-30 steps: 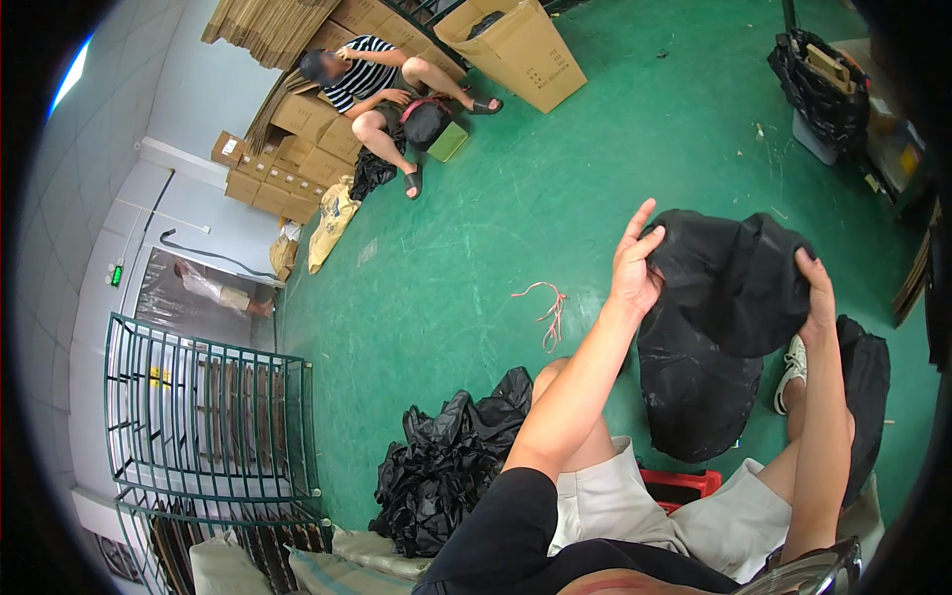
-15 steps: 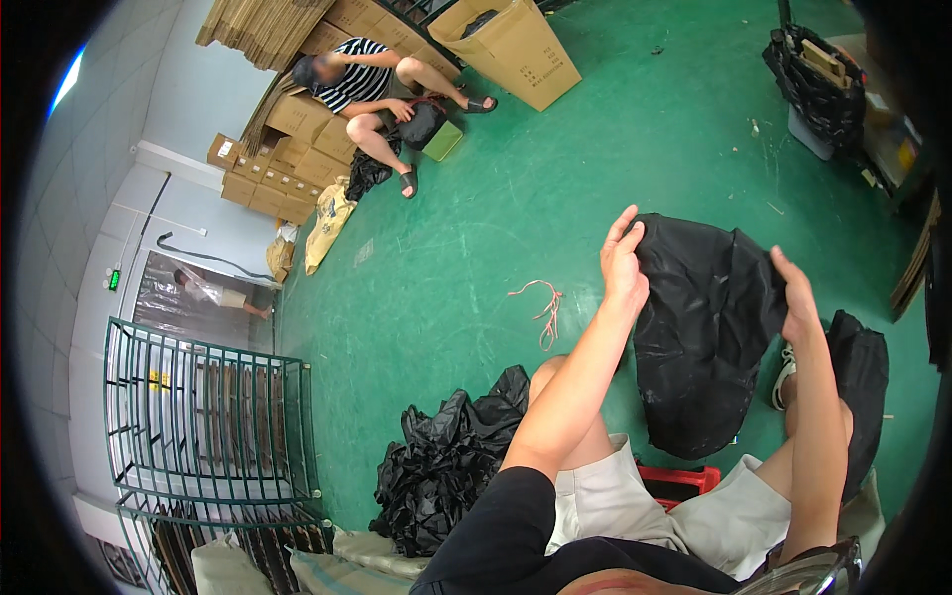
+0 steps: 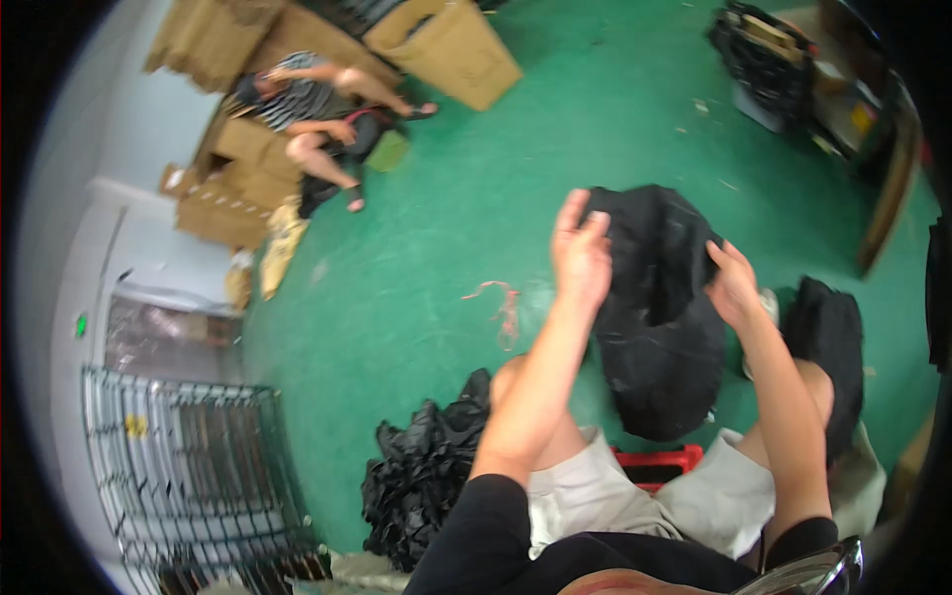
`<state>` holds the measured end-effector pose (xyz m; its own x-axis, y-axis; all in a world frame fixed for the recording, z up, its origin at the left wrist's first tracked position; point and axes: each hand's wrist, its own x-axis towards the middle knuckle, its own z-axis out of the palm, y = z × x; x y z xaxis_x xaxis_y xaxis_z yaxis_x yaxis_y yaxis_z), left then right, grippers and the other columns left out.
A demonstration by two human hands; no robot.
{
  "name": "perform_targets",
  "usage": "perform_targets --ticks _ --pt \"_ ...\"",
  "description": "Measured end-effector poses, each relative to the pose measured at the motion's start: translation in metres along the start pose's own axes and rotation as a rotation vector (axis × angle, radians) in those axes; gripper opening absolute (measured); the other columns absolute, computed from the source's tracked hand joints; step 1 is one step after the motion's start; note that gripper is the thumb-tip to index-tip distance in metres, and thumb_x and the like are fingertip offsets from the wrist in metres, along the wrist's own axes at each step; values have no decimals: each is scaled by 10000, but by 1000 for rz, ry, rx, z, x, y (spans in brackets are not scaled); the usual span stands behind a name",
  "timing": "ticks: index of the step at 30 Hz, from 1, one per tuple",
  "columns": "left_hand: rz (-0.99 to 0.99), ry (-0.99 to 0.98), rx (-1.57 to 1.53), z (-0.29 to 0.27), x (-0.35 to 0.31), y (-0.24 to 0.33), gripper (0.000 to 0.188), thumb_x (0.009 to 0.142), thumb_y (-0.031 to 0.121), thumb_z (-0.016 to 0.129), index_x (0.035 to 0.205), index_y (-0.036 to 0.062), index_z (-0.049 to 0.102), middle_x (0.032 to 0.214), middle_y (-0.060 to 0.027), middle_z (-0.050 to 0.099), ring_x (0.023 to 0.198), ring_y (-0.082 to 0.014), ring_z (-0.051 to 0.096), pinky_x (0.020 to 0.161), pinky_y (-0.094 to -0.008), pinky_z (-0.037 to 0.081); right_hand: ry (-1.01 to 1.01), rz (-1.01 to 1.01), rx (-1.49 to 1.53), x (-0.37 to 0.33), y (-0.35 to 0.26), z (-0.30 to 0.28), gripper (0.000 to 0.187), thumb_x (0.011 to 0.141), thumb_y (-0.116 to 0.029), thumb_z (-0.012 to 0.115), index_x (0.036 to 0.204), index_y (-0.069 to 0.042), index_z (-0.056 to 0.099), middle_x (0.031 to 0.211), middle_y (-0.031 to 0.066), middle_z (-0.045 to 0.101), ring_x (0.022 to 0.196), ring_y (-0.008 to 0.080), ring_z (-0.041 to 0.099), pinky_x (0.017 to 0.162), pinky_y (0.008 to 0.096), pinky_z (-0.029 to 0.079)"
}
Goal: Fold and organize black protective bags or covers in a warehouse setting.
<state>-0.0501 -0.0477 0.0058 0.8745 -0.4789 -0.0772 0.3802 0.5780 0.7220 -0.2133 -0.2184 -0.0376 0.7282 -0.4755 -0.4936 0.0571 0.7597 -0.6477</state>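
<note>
A limp black cloth piece point(image 3: 650, 248) hangs between my two hands over the floor in front of my knees. My left hand point(image 3: 582, 260) is closed on its left edge, partly blurred. At the right edge, the fingers of my right hand point(image 3: 732, 285) pinch the cloth. Below and behind the folded upper part shows a long, rounded black cloth section point(image 3: 666, 382); whether it is the same piece I cannot tell. Another dark cloth item point(image 3: 826, 332) stands beside my right leg.
Crumpled black fabric point(image 3: 421, 476) is heaped by my left leg. Between my legs is a red plastic stool point(image 3: 684, 458). Pink string point(image 3: 508, 312) lies on the green floor. A seated person point(image 3: 307, 104) is at the far left, near cartons point(image 3: 233, 203). A metal rack point(image 3: 188, 466) stands left.
The upper part of the cloth, earlier spread smooth, now folds between my hands. My right hand has come closer to my left. The whole view has shifted, with some blur.
</note>
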Motion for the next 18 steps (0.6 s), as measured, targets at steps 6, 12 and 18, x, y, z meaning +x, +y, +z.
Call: perform_targets --ticks 6,12,18 --pt "130 31 168 -3 2 16 649 790 -59 692 1376 14 424 1130 -99 620 1009 -179 601 953 -327 464 341 -148 -195 17 -9 2 461 985 -303 518 1316 14 467 1253 112 573 1122 199 544 975 339 422" --pt "245 -218 409 17 -13 1 798 750 -80 715 1440 -7 319 1304 -106 494 1186 -176 483 1029 -322 385 -64 85 -36 -9 -32 7 388 924 -367 620 1074 -10 599 1005 103 677 872 178 664 781 315 540" --pt "254 18 274 -1 4 19 728 793 -145 600 1441 23 316 1214 -117 571 1075 -208 580 943 -331 489 -24 -210 90 -13 -61 7 340 978 -316 540 1008 14 613 966 126 693 841 233 690 783 367 571"
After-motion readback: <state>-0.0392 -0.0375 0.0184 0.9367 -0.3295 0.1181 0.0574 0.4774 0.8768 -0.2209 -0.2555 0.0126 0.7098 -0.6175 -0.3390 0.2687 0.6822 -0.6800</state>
